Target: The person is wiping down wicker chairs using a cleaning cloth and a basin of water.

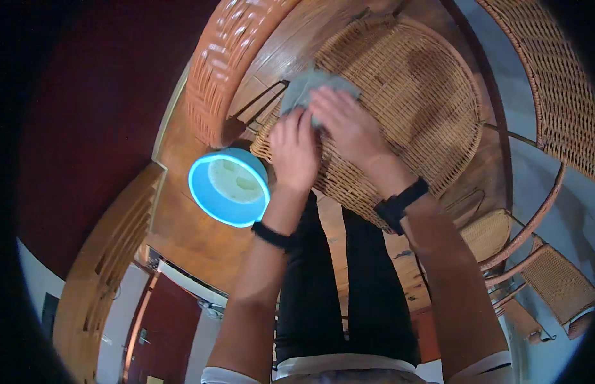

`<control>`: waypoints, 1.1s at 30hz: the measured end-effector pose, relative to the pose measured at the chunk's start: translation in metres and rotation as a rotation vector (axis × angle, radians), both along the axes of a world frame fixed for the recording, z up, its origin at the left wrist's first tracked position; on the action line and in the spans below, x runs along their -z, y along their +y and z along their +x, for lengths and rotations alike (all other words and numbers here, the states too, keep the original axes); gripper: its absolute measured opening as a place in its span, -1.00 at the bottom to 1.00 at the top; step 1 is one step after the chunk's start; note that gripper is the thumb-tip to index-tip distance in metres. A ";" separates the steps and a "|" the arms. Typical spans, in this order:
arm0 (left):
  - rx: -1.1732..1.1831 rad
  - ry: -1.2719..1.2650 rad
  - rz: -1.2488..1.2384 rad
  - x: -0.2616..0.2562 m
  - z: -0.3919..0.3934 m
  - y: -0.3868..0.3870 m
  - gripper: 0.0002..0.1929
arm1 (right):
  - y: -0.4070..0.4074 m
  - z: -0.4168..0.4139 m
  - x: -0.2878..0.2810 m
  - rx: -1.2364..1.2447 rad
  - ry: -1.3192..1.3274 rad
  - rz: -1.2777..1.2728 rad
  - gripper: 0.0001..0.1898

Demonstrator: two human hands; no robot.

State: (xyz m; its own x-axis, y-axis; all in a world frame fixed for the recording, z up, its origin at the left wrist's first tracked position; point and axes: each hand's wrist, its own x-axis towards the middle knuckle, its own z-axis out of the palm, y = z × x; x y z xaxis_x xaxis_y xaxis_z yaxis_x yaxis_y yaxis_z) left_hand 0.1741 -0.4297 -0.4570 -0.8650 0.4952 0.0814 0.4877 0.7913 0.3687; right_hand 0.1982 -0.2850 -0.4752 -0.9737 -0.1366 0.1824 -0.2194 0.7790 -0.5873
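Note:
A damp-looking grey-green cloth [304, 84] lies over the rim of a woven wicker seat [417, 91]. My right hand [345, 122] presses down on the cloth with its fingers bunched over it, slightly blurred. Close beside it, my left hand [293, 149] has its fingertips at the near edge of the cloth, above the seat's left side. Whether those fingers pinch the cloth or only rest against it is hard to make out. To the left of my left wrist stands a light-blue plastic basin [220, 192] with cloudy, foamy water [235, 180] inside.
An orange-brown woven chair part [211, 86] curves up at the upper left. Another wicker piece [561, 81] stands at the upper right. Smaller woven chairs [559, 281] are at the lower right. Wooden flooring [192, 249] runs beneath. A dark red door [165, 331] shows at lower left.

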 end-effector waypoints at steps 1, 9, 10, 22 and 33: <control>0.012 0.007 -0.006 0.000 -0.007 0.012 -0.59 | 0.012 -0.009 -0.003 0.002 0.010 0.023 -0.63; -0.195 -0.013 0.068 -0.002 0.000 0.037 -0.68 | 0.011 -0.007 0.006 0.040 -0.054 0.144 -0.62; -0.216 -0.027 0.061 -0.001 0.008 0.022 -0.67 | 0.000 -0.004 0.005 -0.018 -0.058 0.135 -0.62; -0.450 0.004 0.144 0.000 0.075 -0.033 -0.56 | -0.038 0.012 -0.008 -0.380 -0.075 -0.017 -0.60; -0.296 -0.075 0.192 0.002 0.039 0.011 -0.60 | 0.000 0.008 -0.003 -0.197 -0.093 0.175 -0.54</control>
State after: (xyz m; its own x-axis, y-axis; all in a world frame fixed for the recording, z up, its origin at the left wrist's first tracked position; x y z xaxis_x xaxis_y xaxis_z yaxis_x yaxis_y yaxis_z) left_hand 0.2126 -0.4186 -0.4587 -0.9757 0.2042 0.0797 0.2139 0.8073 0.5500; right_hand 0.2062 -0.2847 -0.4722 -0.9367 -0.3465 0.0504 -0.3281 0.8182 -0.4722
